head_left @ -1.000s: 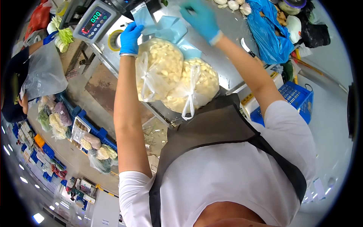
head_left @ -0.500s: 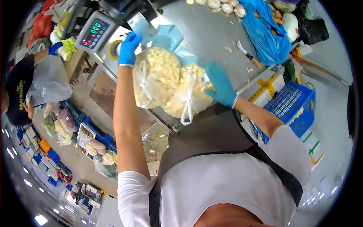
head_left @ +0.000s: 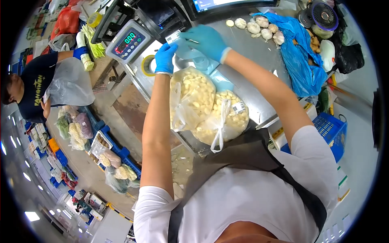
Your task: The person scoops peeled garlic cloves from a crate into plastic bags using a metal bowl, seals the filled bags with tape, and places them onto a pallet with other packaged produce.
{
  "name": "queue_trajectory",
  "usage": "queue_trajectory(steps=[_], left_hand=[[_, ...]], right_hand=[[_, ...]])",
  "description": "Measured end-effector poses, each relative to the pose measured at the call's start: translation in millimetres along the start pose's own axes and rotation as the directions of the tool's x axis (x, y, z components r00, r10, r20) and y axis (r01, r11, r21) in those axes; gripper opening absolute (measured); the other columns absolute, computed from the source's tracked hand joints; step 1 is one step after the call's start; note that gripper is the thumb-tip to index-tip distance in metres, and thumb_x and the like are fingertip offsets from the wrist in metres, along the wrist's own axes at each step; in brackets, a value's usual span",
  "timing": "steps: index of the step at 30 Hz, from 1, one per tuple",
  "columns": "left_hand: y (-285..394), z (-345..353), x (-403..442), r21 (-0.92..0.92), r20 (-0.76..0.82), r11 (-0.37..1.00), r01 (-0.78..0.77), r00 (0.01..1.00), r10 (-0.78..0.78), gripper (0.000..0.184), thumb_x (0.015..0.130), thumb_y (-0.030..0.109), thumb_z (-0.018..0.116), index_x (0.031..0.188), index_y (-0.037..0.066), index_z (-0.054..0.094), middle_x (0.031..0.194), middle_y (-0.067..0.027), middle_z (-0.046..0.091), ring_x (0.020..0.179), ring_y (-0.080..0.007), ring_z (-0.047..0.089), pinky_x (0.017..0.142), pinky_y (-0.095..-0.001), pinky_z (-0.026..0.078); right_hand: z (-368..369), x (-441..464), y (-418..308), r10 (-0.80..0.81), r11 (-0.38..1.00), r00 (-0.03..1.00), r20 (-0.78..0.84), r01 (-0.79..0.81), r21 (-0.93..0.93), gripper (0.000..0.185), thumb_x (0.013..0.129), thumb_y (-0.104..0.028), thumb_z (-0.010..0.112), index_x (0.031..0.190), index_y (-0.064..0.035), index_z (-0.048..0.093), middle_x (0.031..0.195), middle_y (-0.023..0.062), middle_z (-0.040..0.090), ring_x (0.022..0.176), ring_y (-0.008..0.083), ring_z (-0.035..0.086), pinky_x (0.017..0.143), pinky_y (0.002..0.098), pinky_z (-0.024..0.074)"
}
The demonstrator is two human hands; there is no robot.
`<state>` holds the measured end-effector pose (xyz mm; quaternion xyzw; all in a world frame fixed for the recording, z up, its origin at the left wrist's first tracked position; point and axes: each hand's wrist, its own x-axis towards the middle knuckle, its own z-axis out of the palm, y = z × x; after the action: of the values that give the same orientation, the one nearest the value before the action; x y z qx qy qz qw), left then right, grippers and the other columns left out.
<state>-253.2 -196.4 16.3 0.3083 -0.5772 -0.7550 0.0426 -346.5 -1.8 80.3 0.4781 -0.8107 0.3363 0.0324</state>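
The left hand (head_left: 165, 58) seems to pinch the light-blue strip (head_left: 202, 62) right of the scale (head_left: 129, 41), while the right hand (head_left: 206, 40) meets the printed label (head_left: 173, 37), its hold unclear. Label handling appears underway, calling for a steady left grip. Knotted clove bags (head_left: 198, 91) (head_left: 233, 119) lie right of the scale on the worktop (head_left: 251, 48).

Far side: whole white garlic bulbs (head_left: 253, 28) beside a crumpled blue plastic bag (head_left: 302, 75)
Far corner: round purple-rimmed fan (head_left: 324, 15)

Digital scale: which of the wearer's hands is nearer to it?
Left. The left hand is close beside the digital scale; the right hand is farther off, on the other side of the left hand.
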Motion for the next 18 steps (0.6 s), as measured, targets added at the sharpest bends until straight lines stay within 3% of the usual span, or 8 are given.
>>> queue_trajectory(steps=[2, 6, 8, 9, 12, 15, 18], left_hand=[[-4.8, -5.8, 4.5, -0.008, 0.014, 0.999, -0.042, 0.999, 0.042, 0.026, 0.083, 0.002, 0.066, 0.110, 0.002, 0.065, 0.103, -0.0051, 0.067, 0.094, -0.0148, 0.061, 0.086, -0.0263, 0.048], [3.1, -7.9, 2.9, 0.094, 0.066, 0.988, -0.125, 0.991, 0.119, 0.030, 0.085, 0.005, 0.067, 0.114, -0.001, 0.064, 0.106, -0.0052, 0.066, 0.097, -0.0153, 0.060, 0.089, -0.0274, 0.046], [6.0, -10.0, -0.1, 0.087, 0.140, 0.984, -0.153, 0.980, 0.140, 0.030, 0.086, 0.005, 0.067, 0.115, -0.001, 0.063, 0.109, -0.0059, 0.066, 0.101, -0.0151, 0.060, 0.091, -0.0268, 0.046], [3.3, -11.6, -1.1, 0.065, 0.156, 0.990, -0.122, 0.982, 0.111, 0.030, 0.086, 0.005, 0.066, 0.115, -0.001, 0.063, 0.109, -0.0064, 0.066, 0.101, -0.0156, 0.060, 0.092, -0.0270, 0.046], [4.1, -8.6, -2.1, -0.129, 0.162, 0.992, -0.005, 0.987, 0.025, 0.030, 0.088, 0.005, 0.063, 0.118, 0.000, 0.062, 0.110, -0.0072, 0.066, 0.101, -0.0169, 0.061, 0.092, -0.0282, 0.047], [-1.0, -15.5, 3.8, -0.239, 0.180, 0.971, 0.014, 0.983, 0.030, 0.030, 0.088, 0.006, 0.063, 0.118, 0.001, 0.061, 0.109, -0.0063, 0.066, 0.100, -0.0164, 0.062, 0.089, -0.0278, 0.048], [-1.1, -15.5, 8.4, -0.204, 0.204, 0.978, -0.031, 0.976, 0.074, 0.032, 0.086, 0.007, 0.065, 0.117, 0.003, 0.062, 0.107, -0.0047, 0.066, 0.097, -0.0143, 0.062, 0.086, -0.0257, 0.050]], right_hand=[[22.1, 37.4, -8.2, -0.152, 0.958, 0.988, -0.015, 0.143, -0.247, 0.023, 0.086, -0.030, 0.054, 0.098, -0.0169, 0.070, 0.092, 0.0061, 0.066, 0.084, 0.0239, 0.061, 0.075, 0.0356, 0.0473], [39.4, 75.1, -2.2, -0.166, 0.912, 0.949, 0.268, 0.251, -0.325, 0.018, 0.079, -0.026, 0.057, 0.077, -0.0155, 0.072, 0.081, 0.0085, 0.069, 0.080, 0.0256, 0.066, 0.068, 0.0400, 0.0498], [35.5, 82.6, 0.8, -0.131, 0.928, 0.963, 0.237, 0.203, -0.314, 0.019, 0.081, -0.026, 0.057, 0.084, -0.0153, 0.073, 0.081, 0.0087, 0.069, 0.076, 0.0276, 0.067, 0.067, 0.0421, 0.0510], [25.4, 96.2, -8.9, 0.074, 0.920, 0.949, 0.305, 0.053, -0.389, 0.021, 0.081, -0.030, 0.060, 0.079, -0.0119, 0.071, 0.081, 0.0122, 0.068, 0.075, 0.0302, 0.066, 0.067, 0.0430, 0.0518], [-11.4, 96.8, -22.8, -0.033, 0.992, 0.924, 0.380, 0.077, -0.100, 0.025, 0.080, -0.028, 0.058, 0.079, -0.0081, 0.073, 0.081, 0.0126, 0.069, 0.081, 0.0289, 0.067, 0.072, 0.0430, 0.0514], [-1.0, 94.3, -22.2, -0.160, 0.935, 0.890, 0.427, 0.275, -0.224, 0.023, 0.078, -0.027, 0.059, 0.080, -0.0093, 0.073, 0.080, 0.0120, 0.069, 0.080, 0.0284, 0.067, 0.071, 0.0427, 0.0510], [17.5, 94.9, -16.7, -0.117, 0.852, 0.921, 0.373, 0.286, -0.439, 0.020, 0.076, -0.028, 0.061, 0.081, -0.0135, 0.074, 0.082, 0.0098, 0.070, 0.080, 0.0275, 0.067, 0.070, 0.0417, 0.0511]])
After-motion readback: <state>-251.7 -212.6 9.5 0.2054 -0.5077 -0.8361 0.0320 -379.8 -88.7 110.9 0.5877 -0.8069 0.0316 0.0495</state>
